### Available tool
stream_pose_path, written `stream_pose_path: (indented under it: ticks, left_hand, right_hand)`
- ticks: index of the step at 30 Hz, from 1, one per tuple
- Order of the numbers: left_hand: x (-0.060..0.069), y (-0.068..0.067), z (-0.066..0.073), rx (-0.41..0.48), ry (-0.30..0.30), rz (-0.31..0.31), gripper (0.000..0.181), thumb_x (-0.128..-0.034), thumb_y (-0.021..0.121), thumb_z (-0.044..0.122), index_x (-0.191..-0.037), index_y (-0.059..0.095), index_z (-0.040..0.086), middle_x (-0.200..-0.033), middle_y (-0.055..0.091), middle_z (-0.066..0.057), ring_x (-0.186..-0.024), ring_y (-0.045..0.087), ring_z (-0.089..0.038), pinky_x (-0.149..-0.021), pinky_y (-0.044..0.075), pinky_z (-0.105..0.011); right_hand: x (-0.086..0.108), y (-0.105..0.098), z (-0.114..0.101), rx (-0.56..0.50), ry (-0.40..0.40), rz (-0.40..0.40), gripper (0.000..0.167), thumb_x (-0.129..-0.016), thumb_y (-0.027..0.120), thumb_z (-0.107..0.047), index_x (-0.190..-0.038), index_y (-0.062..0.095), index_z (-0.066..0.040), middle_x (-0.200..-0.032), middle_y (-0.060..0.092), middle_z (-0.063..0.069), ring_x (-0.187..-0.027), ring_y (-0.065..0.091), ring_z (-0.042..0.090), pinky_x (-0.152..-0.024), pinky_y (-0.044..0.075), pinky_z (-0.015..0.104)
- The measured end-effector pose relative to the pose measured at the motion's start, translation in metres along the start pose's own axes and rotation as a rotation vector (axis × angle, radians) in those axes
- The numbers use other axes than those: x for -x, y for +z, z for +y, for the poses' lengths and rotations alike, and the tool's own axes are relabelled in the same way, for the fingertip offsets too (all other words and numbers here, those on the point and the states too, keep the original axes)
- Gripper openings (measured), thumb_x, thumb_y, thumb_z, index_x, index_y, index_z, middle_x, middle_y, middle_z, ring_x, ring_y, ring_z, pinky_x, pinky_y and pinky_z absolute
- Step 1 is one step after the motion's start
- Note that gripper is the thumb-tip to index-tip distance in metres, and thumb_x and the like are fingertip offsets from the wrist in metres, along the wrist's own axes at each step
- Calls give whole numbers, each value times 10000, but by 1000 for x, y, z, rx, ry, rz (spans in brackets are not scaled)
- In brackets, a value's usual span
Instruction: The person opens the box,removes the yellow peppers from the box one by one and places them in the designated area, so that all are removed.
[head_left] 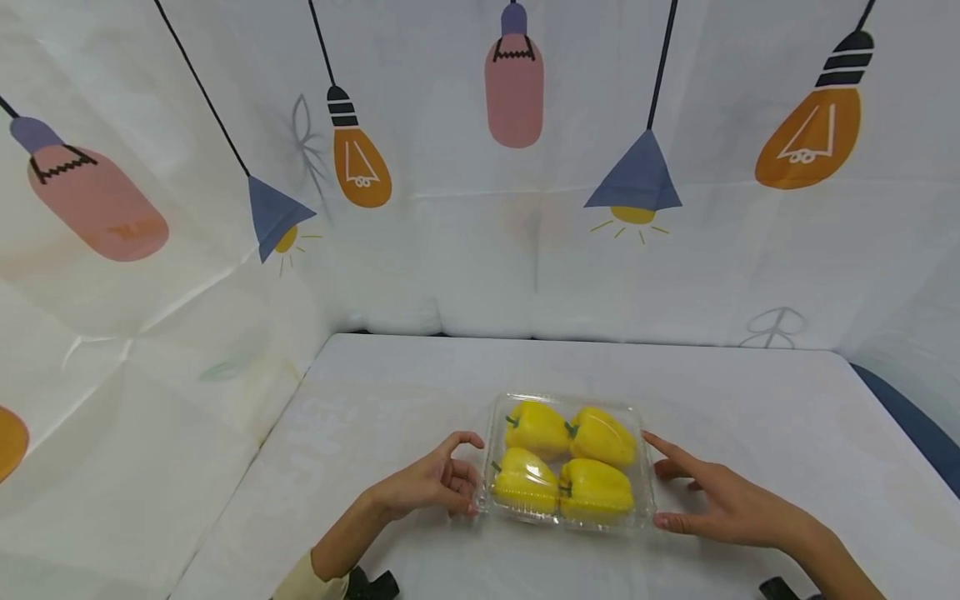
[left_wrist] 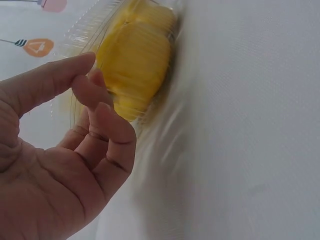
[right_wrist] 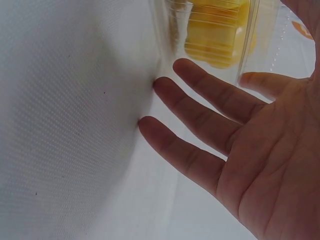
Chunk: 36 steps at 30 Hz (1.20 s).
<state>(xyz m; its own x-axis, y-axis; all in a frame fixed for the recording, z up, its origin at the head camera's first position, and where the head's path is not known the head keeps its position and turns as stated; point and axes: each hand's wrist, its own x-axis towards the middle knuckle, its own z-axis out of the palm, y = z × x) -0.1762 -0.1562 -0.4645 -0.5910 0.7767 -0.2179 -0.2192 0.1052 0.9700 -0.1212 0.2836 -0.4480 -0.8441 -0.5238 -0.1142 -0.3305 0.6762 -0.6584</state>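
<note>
A clear plastic clamshell box (head_left: 647,492) lies on the white table with its lid down over several yellow bell peppers (head_left: 596,490). My left hand (head_left: 431,479) is beside the box's left edge, fingers loosely bent, thumb tip and index finger close to the rim. In the left wrist view the left hand (left_wrist: 65,150) partly covers the box, so contact is hard to judge. On the other side, my right hand (head_left: 723,504) spreads its fingers along the box's right edge. The right wrist view has the right hand (right_wrist: 240,130) with fairly straight fingers and nothing in the palm.
The white tabletop (head_left: 405,379) reaches back to a white curtain (head_left: 465,250) printed with lamps and bulbs. That curtain also hangs along the left side. A dark blue surface (head_left: 911,417) shows beyond the table's right edge.
</note>
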Motion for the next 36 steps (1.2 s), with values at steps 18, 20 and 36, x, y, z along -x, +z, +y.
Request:
stream_pose_path:
  ticks: [18, 20, 36]
  left_hand:
    - [0, 6, -4, 82, -10, 86, 587, -826, 684, -58, -1319, 386, 53, -940, 674, -58, -594, 488, -98, -503, 314, -224]
    - [0, 6, -3, 75, -14, 94, 583, -826, 691, -58, -1315, 395, 55, -942, 678, -56, -585, 481, -91, -496, 312, -221]
    - [4, 10, 5, -118, 41, 99, 467, -871, 687, -22, -1276, 458, 21, -918, 632, -57, -616, 493, -104, -508, 395, -210]
  right_hand:
    - [-1, 0, 0, 1, 16, -11, 936, -904, 700, -438, -1593, 106, -221, -1269, 605, 58, -1106, 588, 210, -842, 534, 387]
    - [-1, 0, 0, 3, 14, -14, 934, -907, 698, -435, -1594, 101, -221, -1266, 605, 51, -1107, 587, 210, -841, 533, 390]
    - [-3, -2, -3, 17, 67, -32, 980, -881, 707, -490, -1594, 84, -234, -1249, 611, 42, -1085, 588, 267, -843, 523, 467]
